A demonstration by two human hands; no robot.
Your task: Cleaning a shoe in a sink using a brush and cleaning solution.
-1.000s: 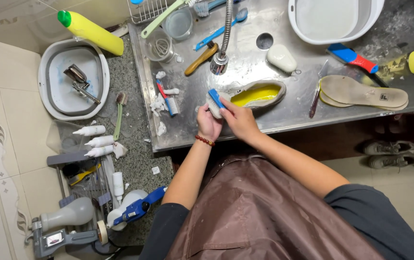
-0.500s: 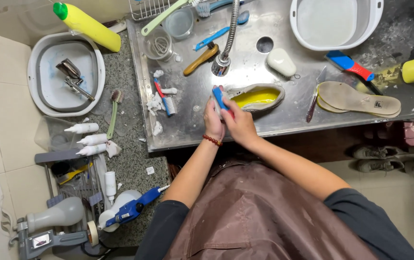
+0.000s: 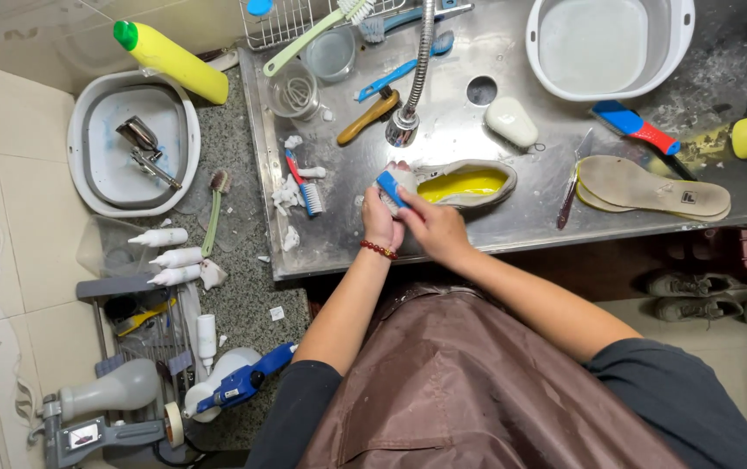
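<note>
While my left hand (image 3: 380, 224) is closed on a blue-and-white brush (image 3: 388, 187) pressed to the heel, my right hand (image 3: 436, 227) clamps the shoe (image 3: 465, 184) by its near side. Shoe lies on the steel sink counter (image 3: 478, 234), yellow lining up, below the faucet (image 3: 405, 126).

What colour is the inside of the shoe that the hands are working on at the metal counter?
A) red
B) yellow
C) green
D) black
B: the shoe lies on its side on the metal counter, and its lining shows bright yellow, while the left hand presses a blue-and-white brush to its heel end and the right hand steadies it.
</note>
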